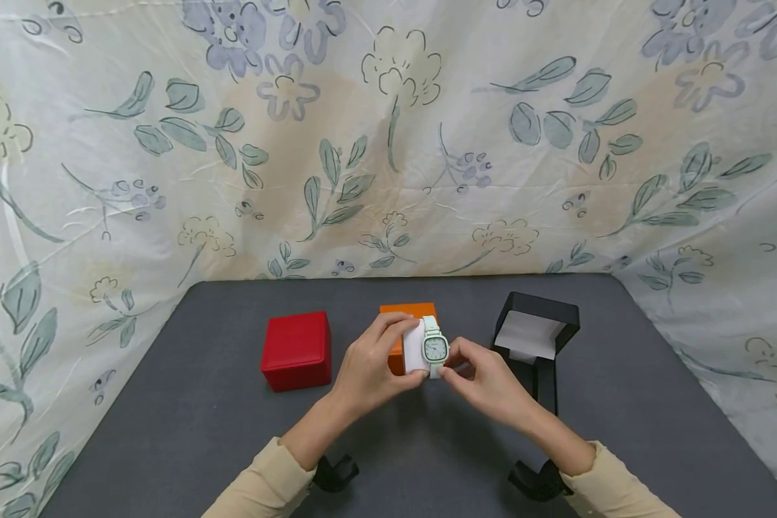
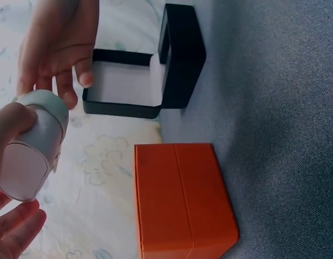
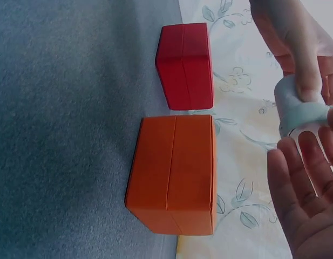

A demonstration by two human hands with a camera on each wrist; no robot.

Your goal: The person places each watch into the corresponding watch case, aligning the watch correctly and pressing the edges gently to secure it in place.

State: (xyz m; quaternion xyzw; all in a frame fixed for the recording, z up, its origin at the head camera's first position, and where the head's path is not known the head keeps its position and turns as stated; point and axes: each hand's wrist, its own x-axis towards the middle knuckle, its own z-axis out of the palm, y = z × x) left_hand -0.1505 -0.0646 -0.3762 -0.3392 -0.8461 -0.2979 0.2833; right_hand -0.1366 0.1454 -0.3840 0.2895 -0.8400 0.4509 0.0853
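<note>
A wristwatch (image 1: pixel 435 350) with a pale mint strap and a squarish light dial is wrapped around a white watch cushion (image 1: pixel 414 349). My left hand (image 1: pixel 375 356) grips the cushion, fingers at its top edge and thumb at the bottom. At the watch's right side, my right hand (image 1: pixel 488 378) pinches the strap between thumb and fingers. Both hands hold these raised over the table, in front of an orange box (image 1: pixel 408 310) that they partly hide. In the left wrist view, the cushion's rounded end (image 2: pixel 25 171) shows beside my left thumb (image 2: pixel 12 123).
Left of the hands stands a closed red box (image 1: pixel 298 350). To the right, a black box (image 1: pixel 566 316) has its lid raised, showing a white lining. All rest on a dark grey tabletop (image 1: pixel 201 403). A floral cloth (image 1: pixel 337 194) hangs behind and along the sides.
</note>
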